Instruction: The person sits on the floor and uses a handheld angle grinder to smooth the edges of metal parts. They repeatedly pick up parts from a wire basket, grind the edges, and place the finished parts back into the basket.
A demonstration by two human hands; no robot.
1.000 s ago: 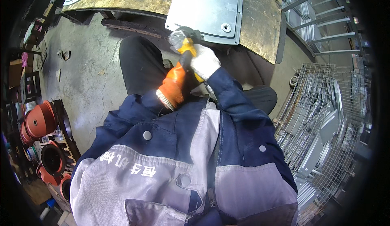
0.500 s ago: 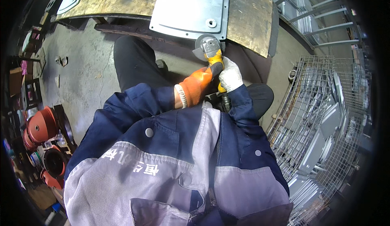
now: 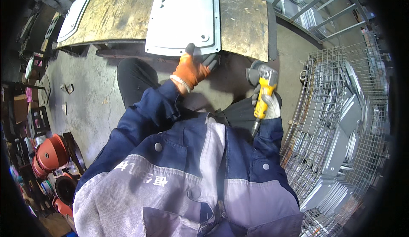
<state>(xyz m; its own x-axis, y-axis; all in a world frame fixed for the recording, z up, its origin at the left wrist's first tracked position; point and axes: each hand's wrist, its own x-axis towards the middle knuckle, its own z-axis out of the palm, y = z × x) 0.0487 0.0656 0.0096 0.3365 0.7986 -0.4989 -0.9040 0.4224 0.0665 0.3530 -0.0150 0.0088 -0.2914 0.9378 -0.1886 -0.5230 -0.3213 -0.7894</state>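
Note:
My right hand (image 3: 271, 103), in a whitish glove, is wrapped round a yellow angle grinder (image 3: 265, 93). The grinder is held off to the right, its disc (image 3: 253, 73) beyond the near edge of the table and apart from the panel. A pale metal panel (image 3: 181, 19) with a raised middle, rim holes and two openings lies flat on the wooden tabletop (image 3: 243, 21). At its near edge is my left hand (image 3: 192, 68) in an orange glove with dark fingertips. The thumb overlaps the panel's edge, and the other fingers spread just below it; firm contact cannot be made out.
Another pale panel (image 3: 76, 15) lies at the table's left end. To my right stands a wire mesh basket (image 3: 313, 109) holding several metal plates (image 3: 341, 147). A metal rack (image 3: 324, 9) is at the far right. Reddish-orange round containers (image 3: 53, 151) sit at the left.
My right hand has carried the grinder rightward, away from the panel. The left hand has let go of the grinder and reached up-left to the panel's near edge. The view has shifted slightly.

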